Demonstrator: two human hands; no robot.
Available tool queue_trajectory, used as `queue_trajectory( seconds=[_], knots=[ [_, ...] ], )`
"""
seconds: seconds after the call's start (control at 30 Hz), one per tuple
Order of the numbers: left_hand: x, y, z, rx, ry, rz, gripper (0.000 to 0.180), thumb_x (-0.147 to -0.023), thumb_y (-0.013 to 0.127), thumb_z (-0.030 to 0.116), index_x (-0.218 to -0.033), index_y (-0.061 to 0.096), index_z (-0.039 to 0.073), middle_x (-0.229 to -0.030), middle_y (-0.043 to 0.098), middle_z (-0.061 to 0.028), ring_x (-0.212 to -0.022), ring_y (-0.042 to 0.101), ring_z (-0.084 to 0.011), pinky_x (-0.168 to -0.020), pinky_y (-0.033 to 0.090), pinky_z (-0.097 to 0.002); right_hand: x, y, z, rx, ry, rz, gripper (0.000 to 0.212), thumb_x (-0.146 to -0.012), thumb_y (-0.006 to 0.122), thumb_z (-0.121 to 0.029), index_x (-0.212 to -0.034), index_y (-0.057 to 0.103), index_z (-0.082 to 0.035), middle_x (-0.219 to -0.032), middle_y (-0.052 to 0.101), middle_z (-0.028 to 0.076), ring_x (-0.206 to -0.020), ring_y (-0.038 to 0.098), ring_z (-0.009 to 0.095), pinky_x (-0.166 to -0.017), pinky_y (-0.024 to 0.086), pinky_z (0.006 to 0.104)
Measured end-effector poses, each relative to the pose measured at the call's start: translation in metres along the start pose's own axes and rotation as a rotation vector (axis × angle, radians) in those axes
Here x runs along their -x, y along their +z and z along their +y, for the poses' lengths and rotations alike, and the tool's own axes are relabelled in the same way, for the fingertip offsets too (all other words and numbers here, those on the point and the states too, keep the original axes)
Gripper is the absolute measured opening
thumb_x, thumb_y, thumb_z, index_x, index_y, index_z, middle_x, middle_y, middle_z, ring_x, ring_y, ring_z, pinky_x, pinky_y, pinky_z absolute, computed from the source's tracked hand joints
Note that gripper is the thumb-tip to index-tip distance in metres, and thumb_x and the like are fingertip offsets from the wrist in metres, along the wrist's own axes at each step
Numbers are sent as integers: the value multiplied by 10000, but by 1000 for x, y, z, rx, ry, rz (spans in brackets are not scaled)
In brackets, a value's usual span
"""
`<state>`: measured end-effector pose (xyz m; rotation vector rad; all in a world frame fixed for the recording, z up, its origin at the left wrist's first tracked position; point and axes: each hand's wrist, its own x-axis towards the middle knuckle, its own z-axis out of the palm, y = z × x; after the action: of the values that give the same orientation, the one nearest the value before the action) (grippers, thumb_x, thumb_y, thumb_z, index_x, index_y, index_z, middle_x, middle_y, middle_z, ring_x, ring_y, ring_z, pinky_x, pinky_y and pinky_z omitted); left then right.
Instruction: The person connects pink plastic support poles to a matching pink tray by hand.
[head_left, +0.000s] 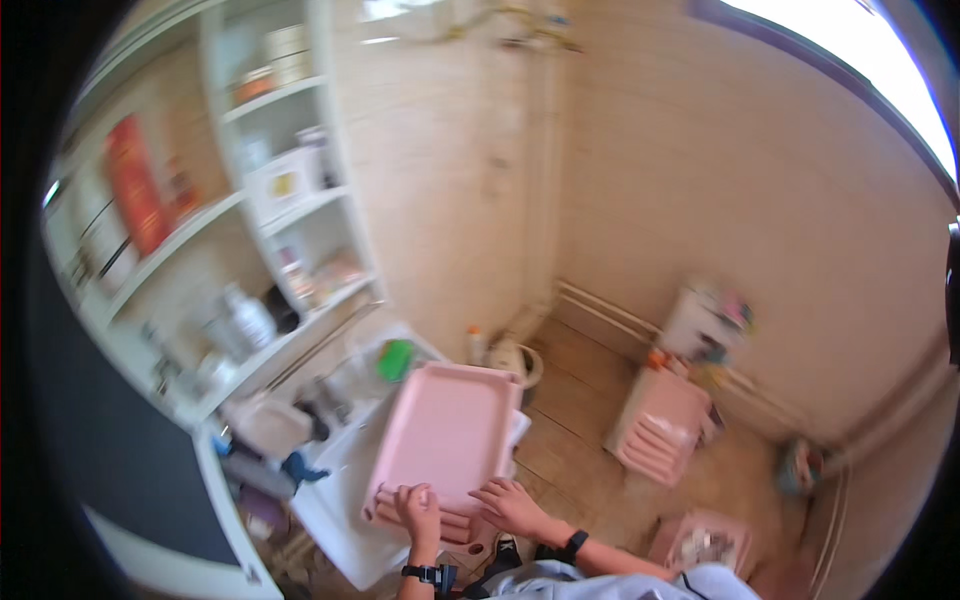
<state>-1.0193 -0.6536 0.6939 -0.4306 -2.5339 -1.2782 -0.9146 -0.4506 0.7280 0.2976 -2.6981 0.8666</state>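
Note:
A pink plastic tray (450,425) with raised rims and slats along its near end lies tilted over the white sink (345,540) in front of me. My left hand (418,512) has its fingers curled round the slatted near end of this tray. At the near right corner, my right hand (513,507) grips the rim, its fingers over the edge and the thumb not clearly seen. Both wrists wear dark bands. A similar pink piece with slats (662,425) stands on the floor to the right, slightly blurred.
A white shelf unit (290,210) with bottles and boxes rises at the left. On the sink's far rim sits a green object (395,360). Beyond the tray are a pale bucket (530,370) and an orange-capped bottle (475,345). Another pink tray (715,540) holding small things lies at the lower right.

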Motion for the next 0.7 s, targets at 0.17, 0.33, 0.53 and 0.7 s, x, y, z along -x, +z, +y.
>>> queue_trajectory(
  seconds=[0.17,0.33,0.53,0.7],
  knots=[
    [-39,27,28,293,11,16,177,-894,566,1,-1036,672,0,-932,586,-72,-820,526,-187,-725,441,-306,45,-63,17,-264,333,-60,337,-970,576,-256,-1242,637,-66,-1034,688,155,-979,643,350,-853,509,452],
    [-66,53,118,407,246,-117,208,-975,548,65,-1122,656,-34,-1029,641,-82,-883,562,-190,-788,470,-312,145,-150,22,-192,565,271,305,-955,554,-285,-1166,663,-92,-989,714,167,-921,674,377,-787,527,480],
    [-33,130,236,595,284,-279,182,-998,555,149,-934,662,17,-848,553,-30,-742,477,-149,-669,409,-294,347,-252,-11,-309,713,390,292,-945,568,-260,-1152,657,-74,-997,713,161,-958,684,319,-828,531,439],
    [-17,125,500,973,699,97,261,-1035,521,159,-965,692,-24,-768,509,-33,-644,454,-145,-581,387,-285,502,-470,-116,251,856,450,342,-935,596,-291,-1192,671,-79,-1086,710,163,-950,685,309,-841,545,413]
  ],
)
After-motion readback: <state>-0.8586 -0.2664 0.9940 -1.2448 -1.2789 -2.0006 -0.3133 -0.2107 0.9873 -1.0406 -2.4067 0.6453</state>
